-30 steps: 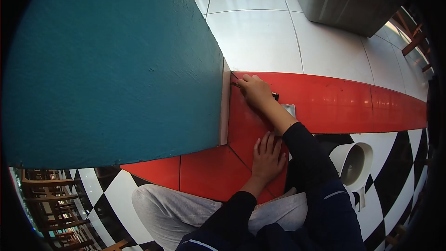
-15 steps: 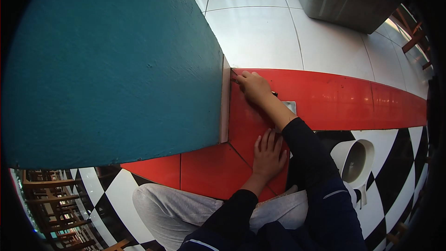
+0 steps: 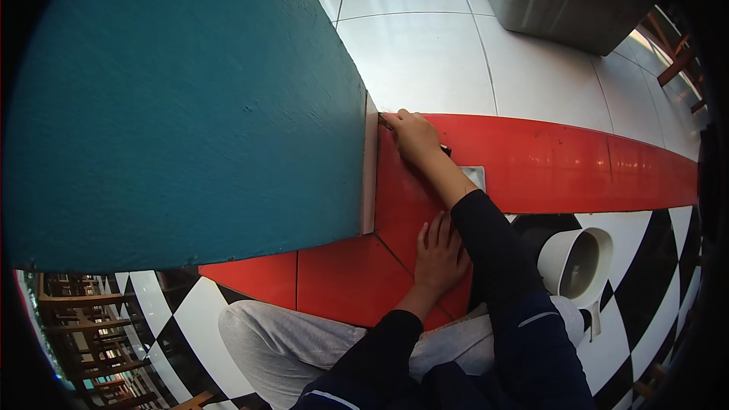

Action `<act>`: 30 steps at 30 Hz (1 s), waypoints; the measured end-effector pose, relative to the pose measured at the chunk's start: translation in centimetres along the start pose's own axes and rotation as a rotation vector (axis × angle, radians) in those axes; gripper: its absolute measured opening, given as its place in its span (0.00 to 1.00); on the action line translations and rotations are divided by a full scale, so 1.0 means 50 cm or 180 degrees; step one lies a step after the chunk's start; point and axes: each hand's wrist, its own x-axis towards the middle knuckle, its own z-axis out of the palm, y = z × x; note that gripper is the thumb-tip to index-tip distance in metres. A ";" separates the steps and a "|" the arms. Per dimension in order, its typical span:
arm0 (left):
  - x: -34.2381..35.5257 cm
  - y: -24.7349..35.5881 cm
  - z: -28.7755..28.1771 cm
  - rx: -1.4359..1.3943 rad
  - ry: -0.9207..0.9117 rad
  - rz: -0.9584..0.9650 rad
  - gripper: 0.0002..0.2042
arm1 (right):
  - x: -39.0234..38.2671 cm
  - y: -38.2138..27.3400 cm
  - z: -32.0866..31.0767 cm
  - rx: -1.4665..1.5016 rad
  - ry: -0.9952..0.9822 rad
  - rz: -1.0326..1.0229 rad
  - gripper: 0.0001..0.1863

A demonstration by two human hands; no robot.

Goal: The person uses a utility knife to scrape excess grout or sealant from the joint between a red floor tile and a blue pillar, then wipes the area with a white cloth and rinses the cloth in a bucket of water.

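My right hand (image 3: 416, 137) is closed around a slim tool, mostly hidden by the fingers. Its dark, narrow tip (image 3: 386, 122) points into the corner where the red tiled ledge (image 3: 334, 277) meets the pale skirting (image 3: 369, 175) of a teal wall. A small black end (image 3: 446, 151) shows beside my right wrist; I cannot tell whether it belongs to the same tool. My left hand (image 3: 438, 258) lies flat on the red tiles with its fingers spread. Partly behind my right forearm, a flat silvery piece (image 3: 474, 176) rests on the ledge.
The teal wall (image 3: 190, 106) fills the left side. A whitish handled container (image 3: 575, 262) stands on the black-and-white floor to my right. Beyond the ledge are white tiles (image 3: 414, 53) and a large grey bin (image 3: 566, 0). Wooden chairs (image 3: 83, 319) show at lower left.
My right hand has shifted slightly up and away along the skirting, toward the far edge of the red ledge. My left hand has stayed nearly in place.
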 end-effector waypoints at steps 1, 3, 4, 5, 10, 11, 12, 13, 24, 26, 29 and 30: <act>0.001 0.001 -0.002 0.0000 -0.0065 -0.0027 0.24 | -0.002 0.009 0.000 0.0125 -0.0039 -0.0161 0.13; 0.001 0.001 -0.004 -0.0006 -0.0134 -0.0058 0.25 | -0.001 0.017 0.006 0.0250 -0.0085 -0.0318 0.12; 0.001 -0.001 -0.004 0.0020 -0.0102 -0.0046 0.25 | 0.004 0.013 0.004 0.0195 -0.0152 -0.0220 0.12; 0.001 -0.003 -0.005 0.0046 -0.0070 -0.0031 0.25 | 0.008 0.009 0.002 0.0139 -0.0218 -0.0120 0.12; 0.000 -0.002 -0.003 0.0022 -0.0019 -0.0022 0.24 | -0.004 0.006 0.001 0.0160 -0.0226 -0.0187 0.13; 0.001 -0.001 -0.003 0.0015 -0.0021 -0.0030 0.24 | -0.007 0.011 0.000 0.0258 -0.0378 -0.0228 0.12; 0.002 -0.001 -0.003 0.0009 -0.0026 -0.0029 0.24 | -0.005 0.012 0.001 0.0254 -0.0383 -0.0223 0.12; 0.002 0.001 -0.002 0.0020 -0.0005 -0.0017 0.24 | -0.001 0.014 0.000 0.0151 -0.0228 -0.0306 0.12; 0.000 0.000 -0.002 0.0028 -0.0003 0.0008 0.24 | -0.007 0.002 -0.001 -0.0068 -0.0149 -0.0205 0.08; 0.001 -0.002 -0.004 -0.0080 0.0056 0.0001 0.24 | -0.008 -0.006 0.007 -0.0044 0.0098 -0.0246 0.08; 0.001 -0.007 -0.002 0.0017 0.0039 0.0006 0.24 | -0.015 -0.011 0.005 0.0084 -0.0207 -0.0056 0.09; -0.001 -0.008 -0.002 0.0027 0.0040 -0.0008 0.24 | -0.011 -0.014 0.004 0.0098 -0.0212 -0.0066 0.09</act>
